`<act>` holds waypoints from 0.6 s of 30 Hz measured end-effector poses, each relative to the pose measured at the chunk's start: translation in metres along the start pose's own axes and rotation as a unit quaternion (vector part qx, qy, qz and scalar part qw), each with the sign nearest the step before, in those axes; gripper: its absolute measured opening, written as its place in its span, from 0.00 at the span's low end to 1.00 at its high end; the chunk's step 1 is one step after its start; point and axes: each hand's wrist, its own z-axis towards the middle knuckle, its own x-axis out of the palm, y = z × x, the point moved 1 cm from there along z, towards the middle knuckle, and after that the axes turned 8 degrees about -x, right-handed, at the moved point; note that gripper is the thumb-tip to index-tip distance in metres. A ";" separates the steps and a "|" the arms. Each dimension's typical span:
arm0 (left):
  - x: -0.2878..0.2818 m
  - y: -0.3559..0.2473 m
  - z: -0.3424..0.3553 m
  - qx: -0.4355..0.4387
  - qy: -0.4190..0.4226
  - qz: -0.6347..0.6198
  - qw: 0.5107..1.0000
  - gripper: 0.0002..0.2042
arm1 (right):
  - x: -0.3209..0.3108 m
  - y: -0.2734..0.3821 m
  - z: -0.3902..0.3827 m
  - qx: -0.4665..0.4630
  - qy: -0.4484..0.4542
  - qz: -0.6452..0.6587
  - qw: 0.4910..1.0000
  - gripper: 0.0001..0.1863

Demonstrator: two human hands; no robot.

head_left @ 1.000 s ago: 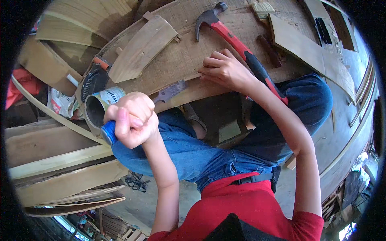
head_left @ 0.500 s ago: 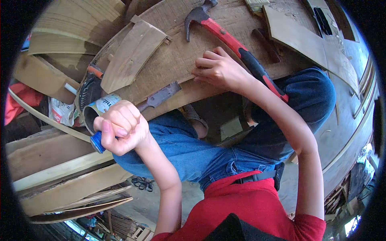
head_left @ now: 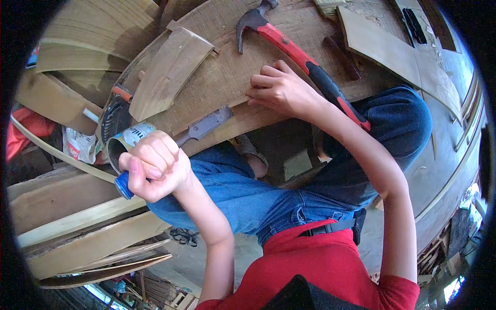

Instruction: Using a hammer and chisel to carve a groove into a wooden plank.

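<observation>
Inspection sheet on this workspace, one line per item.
Surface: broad wooden bench, strewn with items.
Job's things: blue-ended chisel, in hand; red-and-black claw hammer, on the bench, head away from the person.
Clutter: loose wood piece; open can, tilted.
Grippers: left hand closed around the chisel's handle; right hand at the bench's near edge, fingers bent, hold unclear.
Cables: dark looped strands, possibly cord.
Surroundings: boards piled at left.

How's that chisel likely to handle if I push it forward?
The chisel should stay stiff, as its blade looks like solid, dark metal. Its blue handle end has a slight sheen, so it may be a bit slick, though the left hand wraps it fully. If set down, the broad, flat blade would probably resist rolling.
</observation>
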 end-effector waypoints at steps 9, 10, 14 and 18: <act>0.000 0.003 -0.001 -0.007 -0.008 -0.002 1.000 0.12 | 0.000 -0.001 -0.001 0.002 0.006 0.001 1.000 0.09; 0.001 0.004 -0.001 -0.009 -0.005 -0.005 1.000 0.12 | 0.000 -0.001 -0.002 0.003 0.008 -0.003 1.000 0.09; 0.004 0.002 0.001 -0.012 -0.013 0.001 1.000 0.11 | 0.003 0.000 0.000 0.007 0.002 -0.002 1.000 0.09; 0.009 0.003 0.005 -0.017 -0.003 0.016 1.000 0.10 | 0.002 -0.001 -0.001 -0.002 0.004 -0.004 1.000 0.09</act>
